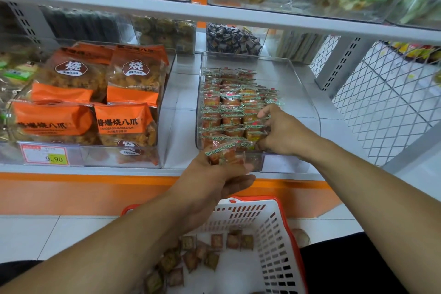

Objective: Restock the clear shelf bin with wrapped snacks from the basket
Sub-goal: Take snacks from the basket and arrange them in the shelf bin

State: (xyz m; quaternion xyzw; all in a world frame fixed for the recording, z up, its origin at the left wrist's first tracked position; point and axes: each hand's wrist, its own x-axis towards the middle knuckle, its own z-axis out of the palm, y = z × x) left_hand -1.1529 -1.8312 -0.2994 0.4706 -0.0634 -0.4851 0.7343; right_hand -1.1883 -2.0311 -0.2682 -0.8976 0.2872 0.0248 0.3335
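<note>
we see left hand (214,181) gripping a bunch of wrapped snacks (223,153) at the clear bin (303,93) front lip, right hand (281,133) fingers pinching a packed row at 3 o'clock inside bin, more loose in basket (274,229) at 6 o'clock

The price tag (45,154) on the shelf edge reads 9.90; the orange snack bags (124,122) carry "烧八爪".
</note>
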